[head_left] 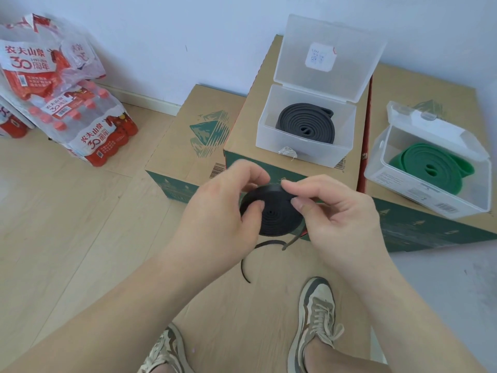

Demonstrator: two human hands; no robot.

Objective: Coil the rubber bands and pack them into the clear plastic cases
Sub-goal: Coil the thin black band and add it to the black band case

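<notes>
A partly coiled black rubber band (274,216) is held in mid-air between both hands. My left hand (220,211) grips the coil from the left, thumb on its face. My right hand (333,211) pinches the coil's upper right edge. The band's loose tail (258,249) hangs below the coil. An open clear case (304,149) on the middle cardboard box holds a dark grey coiled band (305,122). A second clear case (430,195) on the right box holds a green coiled band (430,165), its lid half over it.
Three cardboard boxes (188,146) stand against the white wall ahead. Shrink-wrapped packs of water bottles (88,125) are stacked at the left on the wooden floor. My two sneakers (314,319) are at the bottom of the view.
</notes>
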